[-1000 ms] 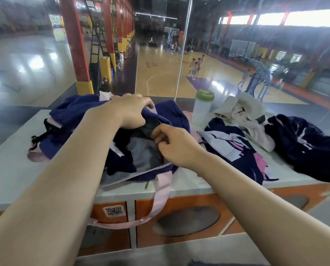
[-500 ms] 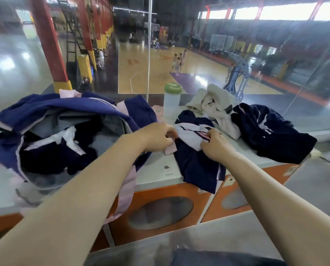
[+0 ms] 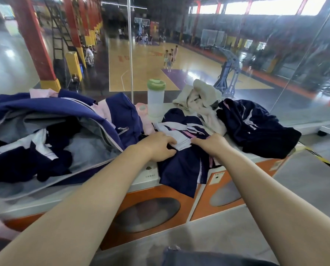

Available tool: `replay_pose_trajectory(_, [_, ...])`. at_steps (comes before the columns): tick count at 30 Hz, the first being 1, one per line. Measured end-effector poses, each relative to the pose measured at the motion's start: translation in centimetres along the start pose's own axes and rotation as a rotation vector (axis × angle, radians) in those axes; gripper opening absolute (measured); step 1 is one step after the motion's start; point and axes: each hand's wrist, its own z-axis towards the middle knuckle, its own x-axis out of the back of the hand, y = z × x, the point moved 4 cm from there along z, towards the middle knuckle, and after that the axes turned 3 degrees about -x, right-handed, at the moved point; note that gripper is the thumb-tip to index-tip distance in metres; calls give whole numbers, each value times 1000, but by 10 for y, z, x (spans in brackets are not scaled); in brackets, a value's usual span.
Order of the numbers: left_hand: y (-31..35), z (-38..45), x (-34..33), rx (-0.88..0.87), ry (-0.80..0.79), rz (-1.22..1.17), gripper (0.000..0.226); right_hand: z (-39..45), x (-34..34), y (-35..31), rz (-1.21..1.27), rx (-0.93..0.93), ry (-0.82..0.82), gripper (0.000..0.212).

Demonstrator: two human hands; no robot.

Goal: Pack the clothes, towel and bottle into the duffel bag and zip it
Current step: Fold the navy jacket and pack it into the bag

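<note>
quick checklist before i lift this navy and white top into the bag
1. Both hands on the garment: ok. The left hand and right hand both rest on the navy, white and pink top.
2. Firm grip: cannot tell, fingertips are partly hidden in the fabric.
3. Navy duffel bag unzipped and gaping: ok.
4. Room inside: ok, though dark clothing already lies there.
5. Top free of neighbours: not ok, the cream towel touches its far edge.
6. Clear bottle with green lid upright nearby: ok.
</note>
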Motion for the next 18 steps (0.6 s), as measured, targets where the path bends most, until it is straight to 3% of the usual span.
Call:
replay_pose_trajectory(5, [11, 1, 5, -33, 158, 135, 29, -9, -4, -1, 532, -96, -181, 36])
replay_pose_trajectory(7, [10, 2, 4, -64, 145, -18, 27, -11, -8, -4, 688, -97, -250, 44])
replay_pose_trajectory(10, [4, 1, 3, -51, 109, -263, 47, -14, -8, -8, 992, -152, -395, 47])
replay_pose_trajectory(12, [10, 0, 6, -108, 188, -329, 62, -18, -8, -10, 1132, -177, -478, 48])
replay_pose_trajectory(14, [24, -2, 9, -154, 195, -403, 65, -18, -10, -12, 1186, -133, -505, 44])
replay_pose_trajectory(18, [37, -5, 17, -83, 163, -535, 93, -24, -20, -20, 1278, -131, -553, 36])
